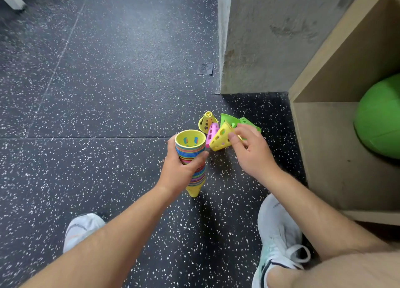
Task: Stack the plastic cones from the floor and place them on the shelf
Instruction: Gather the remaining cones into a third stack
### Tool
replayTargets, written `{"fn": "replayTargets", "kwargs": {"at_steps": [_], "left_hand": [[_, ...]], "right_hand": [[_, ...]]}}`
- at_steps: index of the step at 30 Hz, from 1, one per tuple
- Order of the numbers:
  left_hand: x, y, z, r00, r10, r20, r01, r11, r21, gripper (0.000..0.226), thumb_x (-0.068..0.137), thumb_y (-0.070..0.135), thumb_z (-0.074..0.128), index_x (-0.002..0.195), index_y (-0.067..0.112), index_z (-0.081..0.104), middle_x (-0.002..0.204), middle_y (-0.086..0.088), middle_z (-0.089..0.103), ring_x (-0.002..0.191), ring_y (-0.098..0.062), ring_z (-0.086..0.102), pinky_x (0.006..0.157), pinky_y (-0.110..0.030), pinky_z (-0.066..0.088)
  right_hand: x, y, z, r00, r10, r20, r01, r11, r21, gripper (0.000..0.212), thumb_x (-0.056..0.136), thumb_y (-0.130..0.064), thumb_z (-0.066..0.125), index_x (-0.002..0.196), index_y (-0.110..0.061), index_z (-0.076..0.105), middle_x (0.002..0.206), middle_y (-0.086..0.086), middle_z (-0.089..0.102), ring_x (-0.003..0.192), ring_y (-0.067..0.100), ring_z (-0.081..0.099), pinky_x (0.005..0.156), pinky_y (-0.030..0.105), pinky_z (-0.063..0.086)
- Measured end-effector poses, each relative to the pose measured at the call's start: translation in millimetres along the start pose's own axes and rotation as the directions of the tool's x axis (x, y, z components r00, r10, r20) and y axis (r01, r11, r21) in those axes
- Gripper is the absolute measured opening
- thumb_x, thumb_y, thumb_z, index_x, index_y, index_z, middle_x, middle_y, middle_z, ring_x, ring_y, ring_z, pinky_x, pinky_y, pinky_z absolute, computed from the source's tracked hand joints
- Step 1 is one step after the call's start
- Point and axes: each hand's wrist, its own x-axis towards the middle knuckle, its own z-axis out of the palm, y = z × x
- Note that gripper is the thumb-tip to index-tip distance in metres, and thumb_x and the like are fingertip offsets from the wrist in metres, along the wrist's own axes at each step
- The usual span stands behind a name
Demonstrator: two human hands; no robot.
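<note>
My left hand [180, 168] grips a tall stack of nested, many-coloured plastic cones [191, 155], wide yellow mouth facing up, tip pointing down. My right hand [251, 151] pinches the rim of a single yellow perforated cone [221, 138] just right of the stack. Behind it on the floor lie a pink cone [211, 132], another yellow cone [206, 121] standing tip up, and two green cones [229, 119] [249, 124], partly hidden by my right fingers.
A wooden shelf unit [337, 140] stands at the right, holding a large green ball [378, 116]. A grey concrete pillar [259, 38] rises behind the cones. My two pale shoes [279, 240] [82, 229] rest on the speckled black rubber floor [108, 92].
</note>
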Motion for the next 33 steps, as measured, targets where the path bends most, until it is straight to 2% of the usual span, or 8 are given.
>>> {"fn": "replayTargets", "kwargs": {"at_steps": [5,8,12,14,19,24,27,33], "left_hand": [[2,0,2,1.0,0.013,0.012,-0.013,1.0,0.023,0.061,0.075,0.045,0.085,0.12,0.042,0.043,0.105,0.017,0.069,0.098,-0.007,0.067,0.094,-0.031,0.055],[2,0,3,1.0,0.015,0.011,-0.015,1.0,0.014,0.065,0.07,0.053,0.084,0.12,0.044,0.044,0.105,0.017,0.07,0.099,-0.009,0.068,0.094,-0.03,0.055],[1,1,4,1.0,0.025,0.016,-0.025,1.0,0.0,0.059,0.079,0.034,0.087,0.119,0.039,0.045,0.103,0.014,0.071,0.093,-0.004,0.068,0.087,-0.023,0.055],[2,1,5,0.999,0.022,0.034,-0.022,1.0,-0.014,0.058,0.083,0.026,0.087,0.122,0.036,0.045,0.103,0.014,0.072,0.092,-0.004,0.069,0.084,-0.023,0.055],[5,-5,4,0.999,0.0,0.04,0.002,0.999,-0.034,0.072,0.073,0.046,0.084,0.131,0.03,0.045,0.111,0.006,0.074,0.102,-0.015,0.073,0.094,-0.038,0.058],[8,-3,1,1.0,-0.014,0.022,0.015,1.0,-0.02,0.062,0.081,0.036,0.088,0.125,0.037,0.045,0.107,0.01,0.072,0.098,-0.009,0.071,0.09,-0.032,0.058],[9,-4,0,1.0,-0.014,0.017,0.014,1.0,-0.018,0.059,0.083,0.028,0.087,0.124,0.036,0.044,0.107,0.01,0.07,0.097,-0.007,0.07,0.09,-0.03,0.056],[7,-4,0,0.999,0.001,0.035,0.0,1.0,-0.027,0.057,0.085,0.018,0.085,0.122,0.033,0.044,0.101,0.017,0.068,0.09,0.002,0.066,0.083,-0.016,0.052]], "right_hand": [[12,-36,-16,0.932,-0.288,-0.22,0.294,0.956,-0.009,0.027,0.101,-0.024,0.057,0.123,-0.011,0.066,0.132,0.005,0.056,0.128,0.014,0.052,0.109,0.031,0.042],[11,-54,-16,0.899,-0.412,-0.149,0.412,0.911,-0.031,0.038,0.102,-0.019,0.056,0.139,-0.014,0.057,0.139,0.009,0.054,0.132,0.016,0.049,0.112,0.026,0.036],[9,-56,-3,0.888,-0.457,0.049,0.46,0.884,-0.089,0.041,0.103,-0.032,0.051,0.144,-0.026,0.054,0.149,0.007,0.047,0.139,0.019,0.043,0.115,0.04,0.035],[8,-52,3,0.877,-0.442,0.187,0.468,0.874,-0.129,0.042,0.102,-0.039,0.047,0.143,-0.035,0.054,0.152,0.0,0.046,0.139,0.015,0.044,0.112,0.049,0.036],[-2,-37,16,0.826,-0.376,0.42,0.498,0.836,-0.231,0.053,0.098,-0.046,0.046,0.15,-0.04,0.041,0.162,-0.007,0.031,0.149,0.007,0.025,0.12,0.047,0.022],[14,-28,14,0.914,-0.287,0.287,0.309,0.951,-0.034,0.052,0.098,-0.039,0.046,0.15,-0.038,0.038,0.158,-0.011,0.039,0.146,0.003,0.031,0.117,0.052,0.029],[20,-14,20,0.961,-0.171,0.216,0.207,0.966,-0.158,0.041,0.095,-0.035,0.047,0.136,-0.034,0.054,0.155,-0.008,0.042,0.144,0.008,0.035,0.117,0.05,0.029],[23,16,36,0.939,-0.061,0.338,0.216,0.87,-0.443,0.034,0.101,-0.032,0.048,0.132,-0.032,0.062,0.162,-0.01,0.028,0.15,0.014,0.019,0.118,0.043,0.02]]}}
